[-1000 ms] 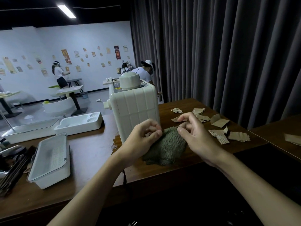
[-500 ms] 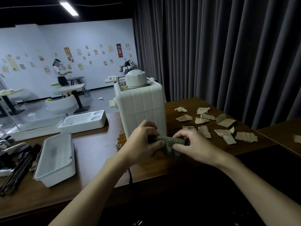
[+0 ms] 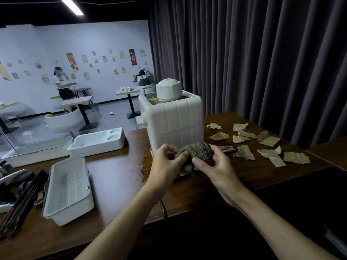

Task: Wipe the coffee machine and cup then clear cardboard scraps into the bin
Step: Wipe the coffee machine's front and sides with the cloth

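A white ribbed coffee machine point(image 3: 176, 121) stands on the brown table point(image 3: 116, 177), with a white upturned cup point(image 3: 169, 90) on its top. Just in front of its base, a bunched grey-green cloth point(image 3: 197, 151) is gripped from both sides. My left hand point(image 3: 167, 162) pinches the cloth's left end. My right hand point(image 3: 214, 166) holds its right side, fingers wrapped over it. Several torn cardboard scraps point(image 3: 268, 140) lie on the table right of the machine. No bin is in view.
A white lidded box point(image 3: 69, 186) sits at the front left, a white tray point(image 3: 97, 141) behind it, dark utensils point(image 3: 16, 196) at the far left. A brown stain point(image 3: 145, 166) marks the table beside the machine. Grey curtains hang behind. A person stands far back.
The cloth hung spread between both hands, then was gathered into a tight bundle. Both hands have drawn closer together in front of the machine's base.
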Demonstrator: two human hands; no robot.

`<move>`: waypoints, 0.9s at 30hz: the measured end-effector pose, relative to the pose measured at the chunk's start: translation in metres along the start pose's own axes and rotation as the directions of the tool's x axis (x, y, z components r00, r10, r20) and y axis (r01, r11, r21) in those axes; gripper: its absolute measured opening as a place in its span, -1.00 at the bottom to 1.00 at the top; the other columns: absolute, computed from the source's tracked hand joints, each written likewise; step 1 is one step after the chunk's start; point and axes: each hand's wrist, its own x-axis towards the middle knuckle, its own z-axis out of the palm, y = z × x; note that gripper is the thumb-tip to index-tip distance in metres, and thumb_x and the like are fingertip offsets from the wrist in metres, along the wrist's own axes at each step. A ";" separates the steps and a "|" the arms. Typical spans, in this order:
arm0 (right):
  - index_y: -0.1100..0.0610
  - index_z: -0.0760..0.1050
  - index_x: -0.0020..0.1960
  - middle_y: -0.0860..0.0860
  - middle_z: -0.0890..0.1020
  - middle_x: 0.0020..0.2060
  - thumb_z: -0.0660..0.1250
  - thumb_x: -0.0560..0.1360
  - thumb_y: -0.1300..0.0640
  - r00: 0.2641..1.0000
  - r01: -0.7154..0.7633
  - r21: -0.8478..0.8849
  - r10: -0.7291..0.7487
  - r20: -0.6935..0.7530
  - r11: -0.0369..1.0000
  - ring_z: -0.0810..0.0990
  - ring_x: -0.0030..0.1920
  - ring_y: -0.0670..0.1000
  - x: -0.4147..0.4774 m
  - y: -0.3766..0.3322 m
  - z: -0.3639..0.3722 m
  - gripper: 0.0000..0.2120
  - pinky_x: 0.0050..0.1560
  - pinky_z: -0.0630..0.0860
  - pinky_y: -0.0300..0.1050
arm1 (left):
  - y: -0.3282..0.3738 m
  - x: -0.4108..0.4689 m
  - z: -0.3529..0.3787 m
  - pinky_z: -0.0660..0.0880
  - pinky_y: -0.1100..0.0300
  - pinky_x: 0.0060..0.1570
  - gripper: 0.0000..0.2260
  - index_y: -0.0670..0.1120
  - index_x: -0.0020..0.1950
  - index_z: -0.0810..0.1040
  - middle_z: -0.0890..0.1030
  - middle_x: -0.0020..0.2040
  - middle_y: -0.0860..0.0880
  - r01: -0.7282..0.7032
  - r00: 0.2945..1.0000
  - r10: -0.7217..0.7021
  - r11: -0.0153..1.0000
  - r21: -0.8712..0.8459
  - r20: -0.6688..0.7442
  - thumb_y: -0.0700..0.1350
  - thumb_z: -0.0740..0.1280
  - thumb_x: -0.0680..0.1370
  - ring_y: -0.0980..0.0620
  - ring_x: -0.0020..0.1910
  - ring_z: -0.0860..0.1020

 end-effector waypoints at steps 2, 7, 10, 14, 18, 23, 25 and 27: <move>-0.01 0.44 0.28 0.03 0.64 0.13 0.46 0.45 0.15 1.000 0.001 0.042 0.000 -0.008 0.999 0.63 0.16 0.03 0.002 0.007 0.009 -0.56 0.16 0.58 0.07 | 0.003 0.002 -0.008 0.67 0.04 -0.23 -0.85 -0.19 0.00 0.55 0.69 -0.11 -0.18 0.035 0.997 -0.035 0.999 -0.010 0.063 -0.12 0.44 0.56 -0.08 -0.20 0.72; 0.06 0.46 0.23 0.05 0.64 0.09 0.36 0.52 0.29 0.983 0.031 -0.044 -0.039 -0.179 0.999 0.62 0.13 0.04 0.014 0.022 0.027 -0.68 0.11 0.60 0.04 | 0.010 0.004 -0.041 0.66 -0.04 -0.05 -0.86 -0.08 0.10 0.65 0.70 -0.03 0.01 -0.227 0.964 0.130 0.861 0.456 0.234 -0.07 0.34 0.62 0.06 -0.12 0.68; 0.00 0.39 0.19 -0.13 0.55 0.00 0.38 0.50 0.30 0.925 0.041 -0.287 -0.145 -0.351 0.957 0.56 0.02 -0.23 0.021 0.031 0.026 -0.64 -0.12 0.55 -0.39 | 0.018 0.009 -0.065 0.60 0.00 -0.05 -0.79 -0.04 0.21 0.60 0.59 0.13 0.04 -0.495 0.853 0.447 0.528 0.690 0.270 -0.13 0.36 0.58 0.04 -0.03 0.60; -0.01 0.32 0.15 -0.13 0.49 -0.05 0.38 0.50 0.31 0.863 -0.024 -0.497 -0.233 -0.448 0.868 0.53 -0.12 -0.19 0.032 0.046 0.014 -0.63 -0.32 0.52 -0.37 | 0.040 0.032 -0.089 0.44 -0.14 0.32 -0.39 -0.06 0.46 0.37 0.37 0.40 -0.19 -0.545 0.694 0.641 0.169 0.821 0.329 -0.10 0.50 0.45 -0.20 0.34 0.38; 0.18 0.44 0.18 0.05 0.46 0.10 0.42 0.48 0.28 0.852 -0.140 -0.665 -0.253 -0.459 0.733 0.44 0.05 -0.02 0.042 0.066 0.011 -0.69 -0.16 0.36 -0.33 | 0.051 0.065 -0.101 -0.06 -0.03 0.53 -0.01 0.09 0.63 -0.09 -0.04 0.65 -0.10 -0.553 0.739 0.491 0.052 0.831 0.461 0.07 0.53 0.43 -0.14 0.62 -0.04; 0.32 0.47 0.12 0.10 0.42 0.19 0.39 0.52 0.06 0.890 -0.103 -0.736 -0.267 -0.368 0.669 0.43 0.06 -0.05 0.035 0.092 0.021 -0.66 0.00 0.39 -0.27 | 0.041 0.082 -0.101 0.00 0.09 0.48 0.09 0.06 0.63 -0.11 0.06 0.61 0.00 -0.585 0.731 0.485 0.081 0.807 0.481 0.06 0.60 0.36 -0.06 0.59 0.06; 0.32 0.46 0.08 0.13 0.36 0.28 0.19 0.62 0.02 0.908 -0.112 -0.737 -0.233 -0.349 0.667 0.40 0.01 -0.11 0.033 0.098 0.029 -0.67 -0.04 0.34 -0.39 | 0.040 0.086 -0.102 0.03 0.07 0.47 0.11 0.05 0.63 -0.11 0.08 0.60 0.03 -0.585 0.730 0.502 0.107 0.804 0.465 0.07 0.61 0.34 -0.04 0.58 0.08; 0.34 0.46 0.04 0.17 0.33 0.31 0.10 0.65 0.09 0.906 -0.088 -0.744 -0.256 -0.336 0.663 0.42 -0.01 -0.09 0.031 0.102 0.035 -0.69 -0.04 0.35 -0.36 | 0.039 0.087 -0.102 0.05 0.07 0.46 0.12 0.04 0.63 -0.09 0.08 0.59 0.04 -0.586 0.726 0.516 0.121 0.801 0.454 0.07 0.62 0.32 -0.02 0.57 0.07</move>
